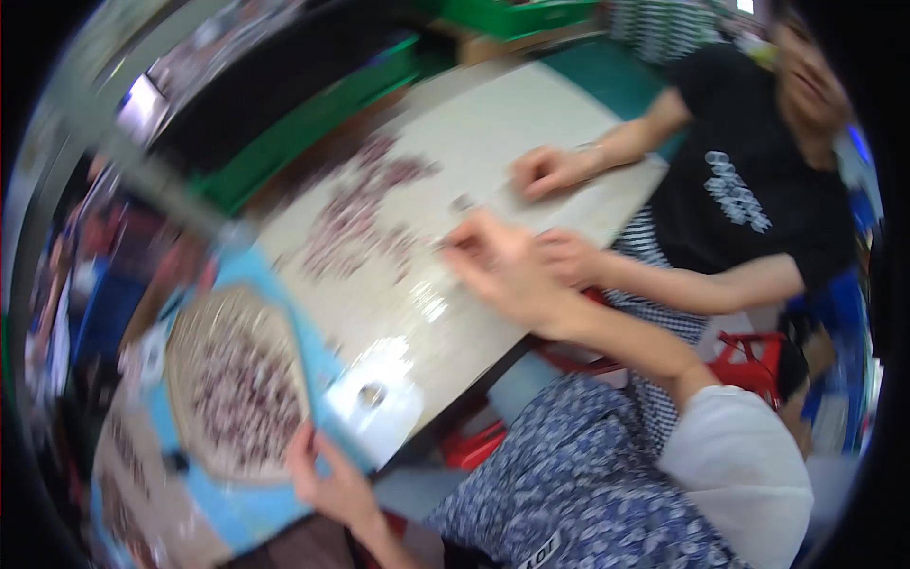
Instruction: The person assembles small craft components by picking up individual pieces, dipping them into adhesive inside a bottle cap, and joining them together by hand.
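My left hand point(330, 479) is at the near right rim of a round woven basket point(180, 356); its thumb and forefinger are apart, and nothing shows between them. Inside the basket lies a heap of small pinkish-purple and white pieces point(246, 398), too blurred to name. Over the pale tabletop point(379, 308) my right hand point(502, 266) has its fingers bent together; what they hold, if anything, cannot be made out. Left of it, more of the same pieces point(351, 218) are spread loosely. A small pale bit point(462, 202) is just beyond my right fingertips.
A co-worker in a black shirt point(739, 199) sits at the right, one hand point(555, 171) on the table and the other point(569, 256) close behind mine. Left are a metal post point(161, 180) and blue sheet point(251, 270). A white dish point(379, 412) stands near the basket; red stools point(744, 365) are beyond.
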{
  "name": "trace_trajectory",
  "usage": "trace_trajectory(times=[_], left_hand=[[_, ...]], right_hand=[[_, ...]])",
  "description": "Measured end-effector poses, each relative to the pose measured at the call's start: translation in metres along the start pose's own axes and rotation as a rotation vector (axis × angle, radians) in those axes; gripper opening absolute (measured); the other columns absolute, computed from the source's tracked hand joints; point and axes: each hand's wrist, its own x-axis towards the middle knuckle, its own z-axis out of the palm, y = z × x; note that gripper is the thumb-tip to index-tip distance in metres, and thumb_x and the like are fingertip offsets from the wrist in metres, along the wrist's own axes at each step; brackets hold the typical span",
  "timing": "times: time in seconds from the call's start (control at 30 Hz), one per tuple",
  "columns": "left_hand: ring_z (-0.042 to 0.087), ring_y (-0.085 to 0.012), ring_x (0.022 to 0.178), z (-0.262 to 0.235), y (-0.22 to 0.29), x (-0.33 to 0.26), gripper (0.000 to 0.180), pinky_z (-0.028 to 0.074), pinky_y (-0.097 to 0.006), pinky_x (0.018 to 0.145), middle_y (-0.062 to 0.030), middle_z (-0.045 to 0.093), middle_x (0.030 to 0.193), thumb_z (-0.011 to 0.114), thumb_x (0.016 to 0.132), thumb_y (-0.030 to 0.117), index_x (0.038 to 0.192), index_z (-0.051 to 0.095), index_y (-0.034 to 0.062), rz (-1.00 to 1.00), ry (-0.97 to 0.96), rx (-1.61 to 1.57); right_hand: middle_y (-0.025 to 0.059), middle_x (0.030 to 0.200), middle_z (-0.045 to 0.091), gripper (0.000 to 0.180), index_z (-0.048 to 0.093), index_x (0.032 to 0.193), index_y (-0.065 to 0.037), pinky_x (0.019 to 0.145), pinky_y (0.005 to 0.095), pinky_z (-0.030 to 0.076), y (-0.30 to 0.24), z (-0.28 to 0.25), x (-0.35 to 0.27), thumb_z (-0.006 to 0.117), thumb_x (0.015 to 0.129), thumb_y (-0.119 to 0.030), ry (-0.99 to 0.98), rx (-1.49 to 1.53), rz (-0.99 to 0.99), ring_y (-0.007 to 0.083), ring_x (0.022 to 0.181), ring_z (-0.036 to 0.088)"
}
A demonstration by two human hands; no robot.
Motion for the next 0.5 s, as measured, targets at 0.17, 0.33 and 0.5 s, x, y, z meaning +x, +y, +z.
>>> trace_trajectory(times=[0.17, 0.33, 0.5], left_hand=[[0.062, -0.0234, 0.080, -0.007, 0.003, -0.004, 0.016, 0.051, -0.031, 0.071, -0.0154, 0.063, 0.094, 0.057, 0.083, -0.004, 0.098, 0.062, -0.0062, -0.018, 0.066, -0.033], [0.063, -0.0226, 0.081, -0.018, 0.009, -0.007, 0.015, 0.051, -0.031, 0.072, -0.0153, 0.063, 0.094, 0.056, 0.084, -0.004, 0.098, 0.062, -0.0074, -0.060, 0.103, -0.054], [0.063, -0.0231, 0.079, -0.010, -0.003, -0.003, 0.015, 0.051, -0.031, 0.072, -0.0154, 0.064, 0.094, 0.057, 0.084, -0.004, 0.098, 0.063, -0.0063, -0.054, 0.101, -0.055]], right_hand=[[0.0122, 0.068, 0.062, 0.012, 0.057, 0.085, 0.003, 0.054, 0.0288, 0.048, 0.019, 0.066, 0.048, 0.064, 0.082, -0.006, -0.084, -0.035, -0.257, 0.0203, 0.058, 0.062], [0.0293, 0.073, 0.061, 0.019, 0.063, 0.069, 0.009, 0.068, 0.0409, 0.053, 0.073, 0.102, 0.165, 0.065, 0.074, -0.010, 0.026, -0.334, -0.095, 0.0413, 0.072, 0.063], [0.0134, 0.061, 0.060, 0.018, 0.058, 0.073, 0.006, 0.049, 0.0301, 0.048, 0.002, 0.072, 0.123, 0.066, 0.078, -0.009, -0.156, -0.292, -0.237, 0.0173, 0.056, 0.061]])
